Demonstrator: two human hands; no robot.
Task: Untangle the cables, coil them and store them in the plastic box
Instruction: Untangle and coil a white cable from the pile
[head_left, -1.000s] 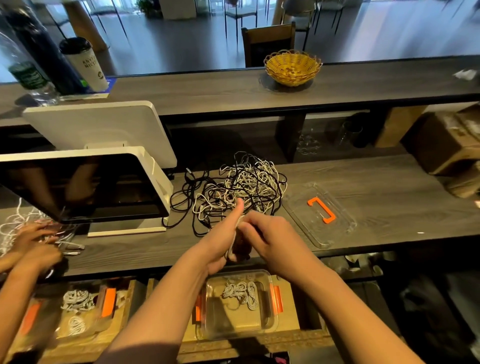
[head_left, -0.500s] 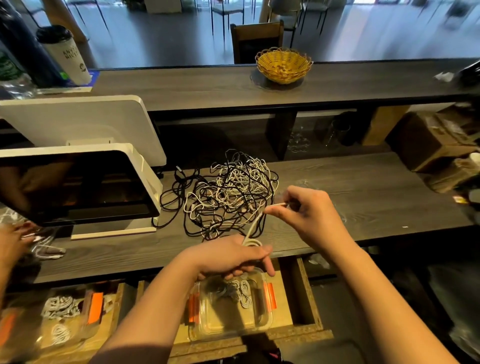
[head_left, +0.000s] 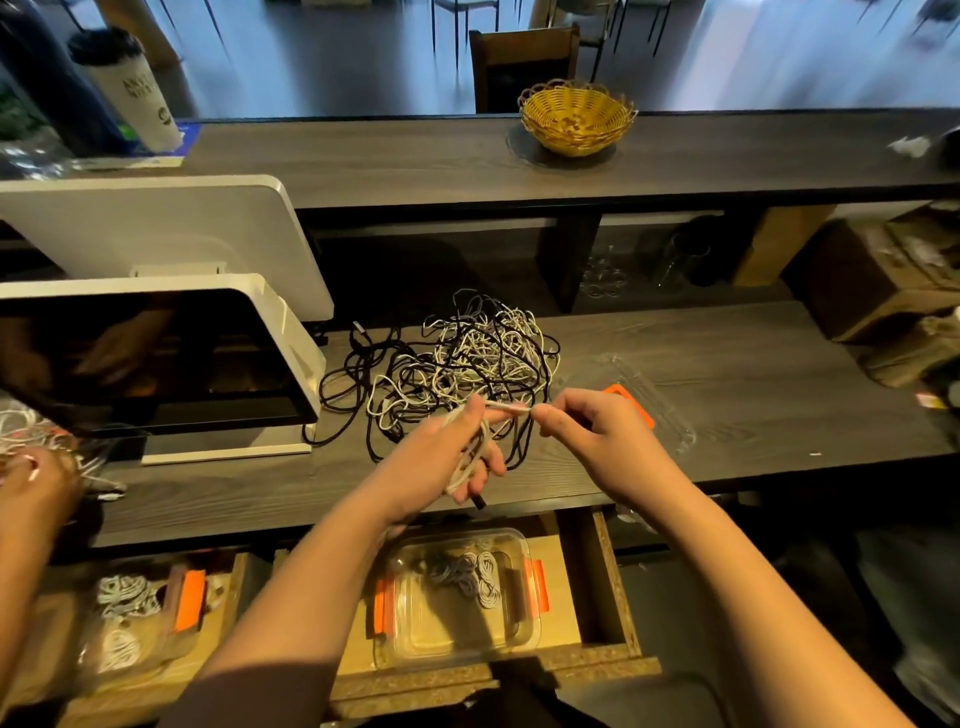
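Above the bench's near edge, the left hand (head_left: 451, 457) grips a half-wound white cable (head_left: 470, 457); the right hand (head_left: 587, 434) pinches its free end. Slack tension could unravel the coil short of the plastic box (head_left: 462, 592).

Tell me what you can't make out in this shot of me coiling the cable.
Head view, the only one:
- The white cable: the left hand covers most of the coil, so the loop count is hidden.
- The clear lid: partly behind the right hand.
- The cable pile: single cables too tangled to count.
- The plastic box: coils inside blurred; the left forearm hides its left edge.
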